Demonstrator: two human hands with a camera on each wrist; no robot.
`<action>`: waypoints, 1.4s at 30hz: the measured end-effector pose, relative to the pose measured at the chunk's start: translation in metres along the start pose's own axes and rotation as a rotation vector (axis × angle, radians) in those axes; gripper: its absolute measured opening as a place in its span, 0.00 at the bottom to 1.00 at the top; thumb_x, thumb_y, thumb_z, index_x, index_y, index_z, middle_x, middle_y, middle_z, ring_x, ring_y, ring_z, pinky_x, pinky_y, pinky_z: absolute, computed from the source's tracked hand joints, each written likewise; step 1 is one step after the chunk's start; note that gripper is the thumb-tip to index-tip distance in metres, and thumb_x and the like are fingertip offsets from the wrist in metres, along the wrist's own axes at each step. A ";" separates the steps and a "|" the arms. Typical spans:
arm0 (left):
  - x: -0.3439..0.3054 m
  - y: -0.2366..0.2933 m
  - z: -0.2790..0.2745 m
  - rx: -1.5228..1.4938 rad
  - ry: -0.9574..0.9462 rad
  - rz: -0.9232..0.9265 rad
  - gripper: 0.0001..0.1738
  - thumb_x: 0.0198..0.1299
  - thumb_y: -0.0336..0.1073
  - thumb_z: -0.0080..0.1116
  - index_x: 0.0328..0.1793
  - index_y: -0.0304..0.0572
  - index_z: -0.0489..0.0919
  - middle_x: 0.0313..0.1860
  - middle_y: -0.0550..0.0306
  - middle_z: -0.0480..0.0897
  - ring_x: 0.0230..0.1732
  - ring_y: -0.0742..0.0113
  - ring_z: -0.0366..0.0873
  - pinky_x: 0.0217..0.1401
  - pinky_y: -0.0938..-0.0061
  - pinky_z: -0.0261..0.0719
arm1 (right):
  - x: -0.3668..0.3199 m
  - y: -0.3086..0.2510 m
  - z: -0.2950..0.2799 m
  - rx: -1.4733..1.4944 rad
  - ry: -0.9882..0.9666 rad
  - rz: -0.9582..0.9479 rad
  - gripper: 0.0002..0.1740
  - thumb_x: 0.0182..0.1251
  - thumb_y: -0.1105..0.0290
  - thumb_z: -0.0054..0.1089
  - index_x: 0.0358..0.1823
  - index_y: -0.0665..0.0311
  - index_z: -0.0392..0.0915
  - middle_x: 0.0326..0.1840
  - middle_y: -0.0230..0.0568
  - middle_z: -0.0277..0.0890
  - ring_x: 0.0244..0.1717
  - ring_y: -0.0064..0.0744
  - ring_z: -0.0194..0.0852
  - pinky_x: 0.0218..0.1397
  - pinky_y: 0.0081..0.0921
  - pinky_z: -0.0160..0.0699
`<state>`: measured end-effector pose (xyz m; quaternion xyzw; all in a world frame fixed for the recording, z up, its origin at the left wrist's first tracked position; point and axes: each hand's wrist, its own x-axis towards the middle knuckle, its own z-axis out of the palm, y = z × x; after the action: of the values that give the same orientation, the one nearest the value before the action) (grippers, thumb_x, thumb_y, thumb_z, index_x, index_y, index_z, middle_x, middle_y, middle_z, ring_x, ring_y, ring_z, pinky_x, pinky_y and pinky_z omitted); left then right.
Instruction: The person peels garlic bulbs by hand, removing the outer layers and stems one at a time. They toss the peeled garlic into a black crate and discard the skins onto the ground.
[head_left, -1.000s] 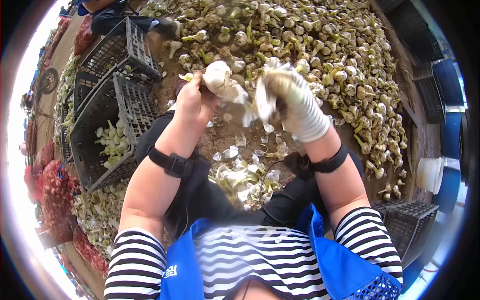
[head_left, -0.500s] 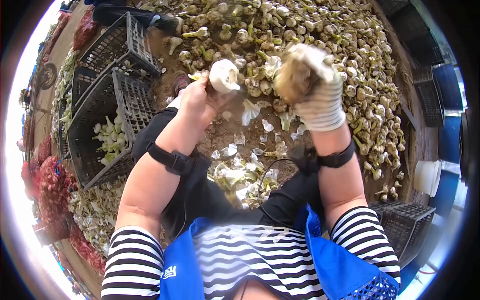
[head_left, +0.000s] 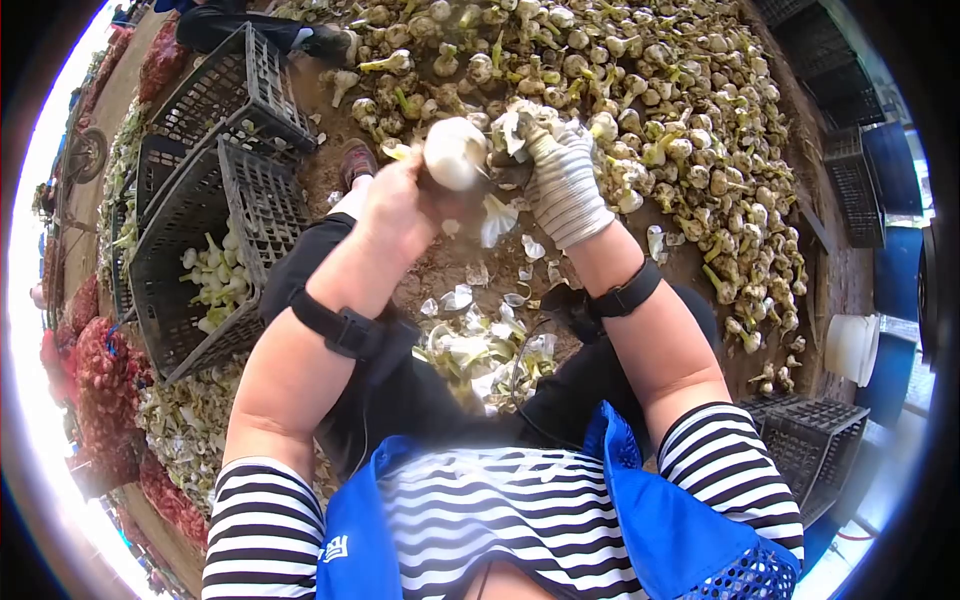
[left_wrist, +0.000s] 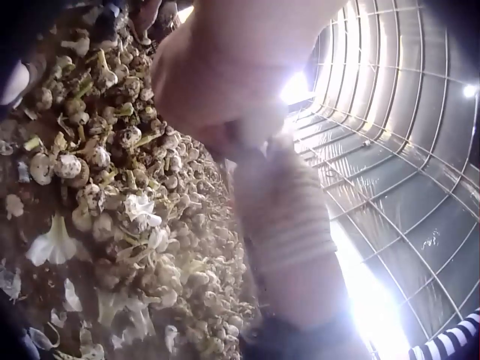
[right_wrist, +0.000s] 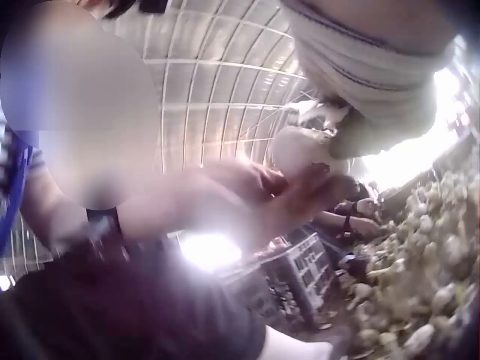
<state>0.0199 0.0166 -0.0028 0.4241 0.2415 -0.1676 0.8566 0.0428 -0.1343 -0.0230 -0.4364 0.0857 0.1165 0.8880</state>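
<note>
A white, peeled garlic bulb is held in the bare left hand, its cut stem poking out by the thumb. Just right of the bulb, the right hand wears a whitish ribbed glove and pinches loose garlic skin at its fingertips. In the right wrist view the bulb lies between the left hand and the gloved right hand. The left wrist view shows the glove close under the left hand, with the bulb mostly hidden.
A large heap of unpeeled garlic spreads ahead and right. Black crates stand at left, one holding white bulbs. Peeled skins lie between the legs. Red net sacks are far left; a white bucket is right.
The gloved right hand swung out to the right with skin, then came back beside the bulb. The left hand still holds the bulb, slightly shifted.
</note>
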 end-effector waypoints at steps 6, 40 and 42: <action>0.033 0.127 -0.088 -0.590 -0.374 0.678 0.30 0.68 0.53 0.29 0.61 0.33 0.59 0.50 0.40 0.73 0.50 0.51 0.76 0.53 0.57 0.79 | -0.005 0.061 -0.032 -1.143 -0.301 0.227 0.09 0.58 0.70 0.52 0.38 0.64 0.77 0.31 0.44 0.78 0.36 0.33 0.78 0.37 0.27 0.75; -0.003 0.081 -0.048 -0.272 -0.089 0.457 0.09 0.63 0.33 0.45 0.44 0.40 0.74 0.32 0.56 0.79 0.31 0.67 0.77 0.34 0.72 0.75 | 0.093 0.151 -0.041 -1.889 -0.046 0.018 0.44 0.53 0.48 0.57 0.69 0.56 0.50 0.71 0.49 0.46 0.71 0.49 0.45 0.71 0.36 0.48; 0.000 0.080 -0.042 -0.268 -0.030 0.432 0.07 0.61 0.31 0.48 0.43 0.40 0.75 0.32 0.54 0.80 0.29 0.67 0.77 0.33 0.73 0.74 | 0.105 0.176 -0.026 -1.872 -0.078 -0.116 0.36 0.54 0.56 0.58 0.65 0.58 0.58 0.66 0.51 0.56 0.65 0.50 0.56 0.65 0.36 0.59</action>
<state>0.0480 0.0973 0.0271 0.3458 0.1528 0.0464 0.9246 0.0929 -0.0374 -0.1982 -0.9727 -0.0945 0.1082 0.1821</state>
